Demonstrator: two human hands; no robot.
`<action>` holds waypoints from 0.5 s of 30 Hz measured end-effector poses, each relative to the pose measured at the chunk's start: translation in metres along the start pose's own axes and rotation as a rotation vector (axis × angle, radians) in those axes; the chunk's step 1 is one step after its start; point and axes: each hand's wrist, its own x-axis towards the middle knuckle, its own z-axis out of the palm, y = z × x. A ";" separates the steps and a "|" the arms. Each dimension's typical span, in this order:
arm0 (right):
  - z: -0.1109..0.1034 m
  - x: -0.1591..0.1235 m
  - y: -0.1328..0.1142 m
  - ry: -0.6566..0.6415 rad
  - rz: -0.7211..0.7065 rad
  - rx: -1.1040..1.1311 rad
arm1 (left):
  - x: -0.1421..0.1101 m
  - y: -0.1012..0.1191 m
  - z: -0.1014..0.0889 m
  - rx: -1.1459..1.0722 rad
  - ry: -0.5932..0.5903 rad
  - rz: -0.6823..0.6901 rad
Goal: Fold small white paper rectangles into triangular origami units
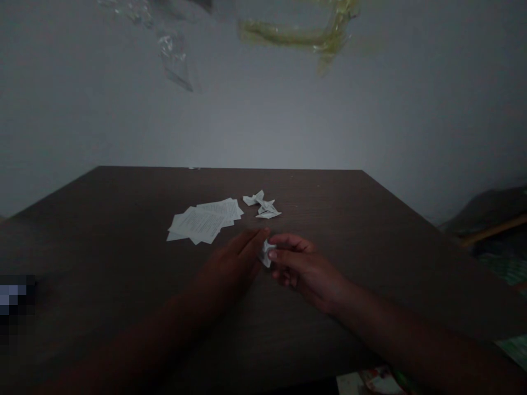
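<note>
Both hands meet over the middle of a dark wooden table (123, 208). A small folded piece of white paper (267, 253) sits between them. My right hand (302, 269) pinches it with thumb and fingers closed. My left hand (233, 266) lies beside it with fingers stretched toward the paper, their tips touching it. A loose stack of printed paper slips (203, 220) lies just beyond the left hand. A few folded paper shapes (263, 206) rest beyond the right hand.
The table's far edge meets a pale wall. A dark object with a wooden strip (489, 219) lies off the table's right side. Coloured printed material (379, 381) shows below the near edge. The room is dim.
</note>
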 end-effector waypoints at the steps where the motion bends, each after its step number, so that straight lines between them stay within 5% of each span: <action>1: 0.000 0.000 0.001 0.006 -0.001 0.002 | 0.000 0.000 0.001 0.003 0.002 -0.003; 15: -0.010 0.014 -0.002 0.028 -0.107 0.012 | 0.004 -0.002 -0.011 -0.064 -0.063 -0.062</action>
